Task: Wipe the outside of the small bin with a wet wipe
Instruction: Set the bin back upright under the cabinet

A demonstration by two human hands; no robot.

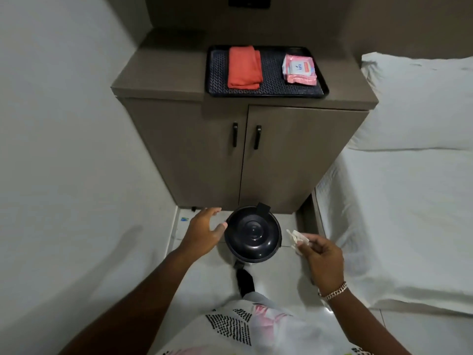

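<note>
A small black round bin [253, 234] with a domed lid stands on the pale floor just in front of the cabinet; its foot pedal pokes out toward me. My left hand [204, 230] hovers open beside the bin's left rim, the thumb almost touching it. To the right of the bin, my right hand [321, 257] pinches a crumpled white wet wipe [297, 238], which is a short gap away from the bin's side. A foot in a black sock shows just below the pedal.
A taupe two-door cabinet [245, 155] rises behind the bin. On top lies a dark tray [268, 92] holding a folded orange cloth [244, 67] and a pink wipes pack [299, 71]. A white bed [399, 196] flanks the right, a white wall the left.
</note>
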